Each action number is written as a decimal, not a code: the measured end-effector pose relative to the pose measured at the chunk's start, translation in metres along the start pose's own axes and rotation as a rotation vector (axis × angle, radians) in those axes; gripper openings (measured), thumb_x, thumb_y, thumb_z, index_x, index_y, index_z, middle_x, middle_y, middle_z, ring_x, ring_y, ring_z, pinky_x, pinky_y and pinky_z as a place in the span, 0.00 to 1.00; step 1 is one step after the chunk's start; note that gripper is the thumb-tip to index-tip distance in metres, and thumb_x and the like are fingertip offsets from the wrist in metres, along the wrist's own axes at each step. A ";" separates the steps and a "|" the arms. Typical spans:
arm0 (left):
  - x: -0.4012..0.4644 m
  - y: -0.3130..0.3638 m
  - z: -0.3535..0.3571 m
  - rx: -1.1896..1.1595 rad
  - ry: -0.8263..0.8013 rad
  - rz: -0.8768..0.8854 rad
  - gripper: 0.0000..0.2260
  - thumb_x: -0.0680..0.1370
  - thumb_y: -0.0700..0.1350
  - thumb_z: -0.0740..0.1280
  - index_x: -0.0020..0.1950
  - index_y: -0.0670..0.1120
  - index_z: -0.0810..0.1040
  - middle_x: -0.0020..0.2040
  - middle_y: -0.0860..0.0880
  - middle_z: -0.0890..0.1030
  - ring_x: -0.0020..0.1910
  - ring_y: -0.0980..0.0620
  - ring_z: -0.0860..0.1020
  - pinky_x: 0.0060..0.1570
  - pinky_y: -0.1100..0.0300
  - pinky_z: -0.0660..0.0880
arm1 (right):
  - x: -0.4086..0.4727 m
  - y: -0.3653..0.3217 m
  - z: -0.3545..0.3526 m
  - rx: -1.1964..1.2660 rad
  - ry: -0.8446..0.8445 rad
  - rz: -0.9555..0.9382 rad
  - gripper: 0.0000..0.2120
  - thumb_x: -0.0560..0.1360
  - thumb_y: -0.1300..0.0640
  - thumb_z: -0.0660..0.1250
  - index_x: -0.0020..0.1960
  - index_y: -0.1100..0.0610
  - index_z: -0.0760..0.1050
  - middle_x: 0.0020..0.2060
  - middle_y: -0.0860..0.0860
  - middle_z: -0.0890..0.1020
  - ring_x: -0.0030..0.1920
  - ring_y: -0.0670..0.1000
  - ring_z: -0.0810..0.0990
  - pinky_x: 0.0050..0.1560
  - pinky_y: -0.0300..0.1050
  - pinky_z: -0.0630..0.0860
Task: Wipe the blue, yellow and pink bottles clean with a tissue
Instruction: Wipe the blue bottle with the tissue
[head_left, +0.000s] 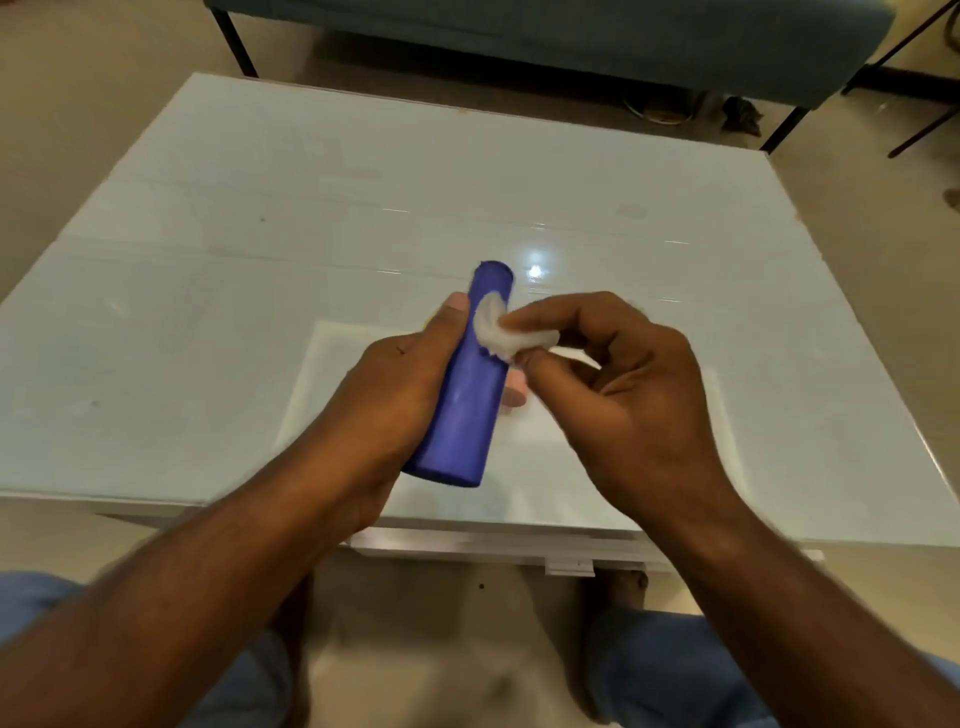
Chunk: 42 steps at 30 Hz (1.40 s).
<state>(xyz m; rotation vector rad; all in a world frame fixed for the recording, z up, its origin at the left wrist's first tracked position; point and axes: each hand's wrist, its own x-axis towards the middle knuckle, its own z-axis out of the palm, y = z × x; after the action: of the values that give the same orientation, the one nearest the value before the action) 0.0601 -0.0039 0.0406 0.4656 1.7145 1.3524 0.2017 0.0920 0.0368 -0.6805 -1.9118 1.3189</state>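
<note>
A blue bottle (467, 395) is held tilted above the white table (208, 291), cap end pointing away from me. My left hand (395, 395) wraps its body from the left, thumb up near the cap. A crumpled white tissue (498, 332) is pinched in my right hand (613, 384) and pressed against the bottle's upper right side. A sliver of yellow shows behind my left thumb; a pink patch peeks out behind the bottle on the right. What these are is hidden.
A paler rectangular sheet (649, 467) lies on the table beneath my hands. A dark teal bench (571, 36) on black legs stands beyond the table's far edge. My knees in blue trousers are below the near edge.
</note>
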 end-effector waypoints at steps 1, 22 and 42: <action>0.001 0.001 -0.002 -0.029 0.023 -0.005 0.20 0.79 0.67 0.58 0.50 0.53 0.79 0.33 0.55 0.85 0.30 0.57 0.83 0.33 0.63 0.78 | -0.002 0.000 0.003 -0.011 -0.038 -0.010 0.10 0.79 0.69 0.73 0.56 0.59 0.85 0.53 0.51 0.87 0.57 0.52 0.87 0.54 0.46 0.86; 0.002 -0.002 -0.001 -0.089 -0.070 -0.006 0.18 0.81 0.64 0.58 0.49 0.52 0.79 0.31 0.57 0.84 0.28 0.58 0.83 0.28 0.66 0.77 | 0.005 -0.003 0.004 -0.049 0.040 0.052 0.11 0.80 0.70 0.71 0.57 0.59 0.86 0.54 0.51 0.87 0.48 0.45 0.86 0.43 0.30 0.80; 0.004 -0.005 -0.002 -0.077 -0.098 -0.003 0.15 0.82 0.63 0.57 0.50 0.54 0.77 0.32 0.58 0.85 0.30 0.58 0.84 0.28 0.66 0.78 | 0.005 -0.003 0.003 -0.061 0.037 0.080 0.09 0.81 0.66 0.71 0.57 0.55 0.85 0.54 0.51 0.86 0.49 0.49 0.87 0.42 0.35 0.83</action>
<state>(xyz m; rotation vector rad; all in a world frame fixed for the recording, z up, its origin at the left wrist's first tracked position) 0.0574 -0.0036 0.0346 0.4781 1.5774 1.3660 0.1964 0.0935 0.0403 -0.8140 -1.9195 1.2919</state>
